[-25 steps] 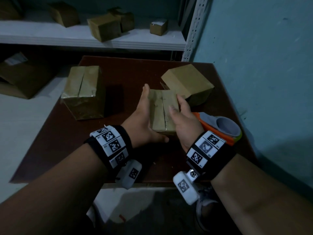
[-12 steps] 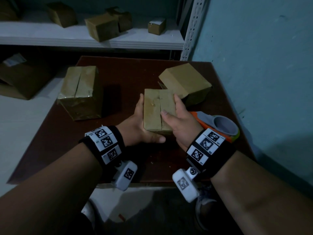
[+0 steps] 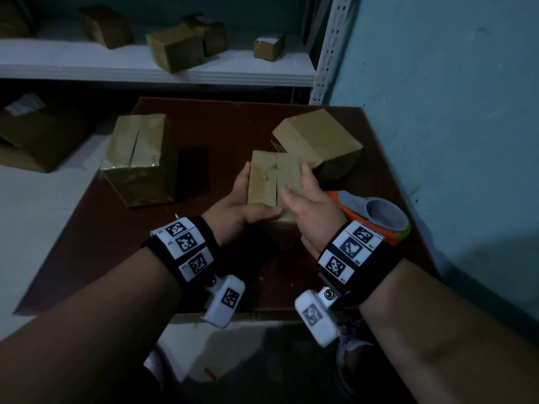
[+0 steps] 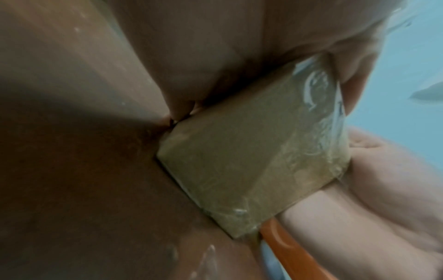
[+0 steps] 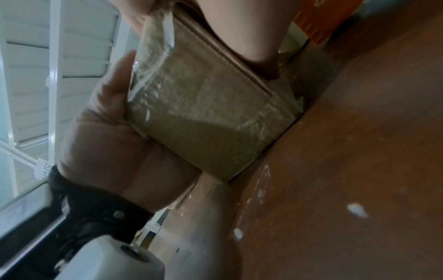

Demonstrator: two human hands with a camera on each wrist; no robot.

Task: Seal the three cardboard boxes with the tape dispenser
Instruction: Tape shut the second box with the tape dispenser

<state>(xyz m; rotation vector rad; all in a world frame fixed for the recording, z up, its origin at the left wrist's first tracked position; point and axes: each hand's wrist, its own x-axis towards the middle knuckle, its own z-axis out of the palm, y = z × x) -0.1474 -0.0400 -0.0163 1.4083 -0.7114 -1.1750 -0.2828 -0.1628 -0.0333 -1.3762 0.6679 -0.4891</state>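
Observation:
I hold a small cardboard box [image 3: 274, 182] between both hands at the middle of the brown table [image 3: 116, 258], its top flaps meeting in an untaped seam. My left hand [image 3: 245, 199] grips its left side, thumb across the near edge. My right hand [image 3: 306, 196] grips the right side, thumb on top beside the seam. Both wrist views show the box's side [image 4: 251, 151] [image 5: 206, 117] wrapped in clear tape, its bottom edge on the table. The orange and grey tape dispenser [image 3: 376, 214] lies just right of my right hand, untouched. A larger box [image 3: 137, 158] stands at the left, another box [image 3: 318, 144] behind right.
A blue wall [image 3: 452, 126] runs close along the table's right edge. A white shelf [image 3: 145, 68] behind the table carries several small boxes. Another carton [image 3: 38, 135] sits on the floor at the far left. The table's near left part is bare.
The small box has turned slightly, so its seam now points straight away from me. Both hands stayed on it, and the right thumb slid toward the seam.

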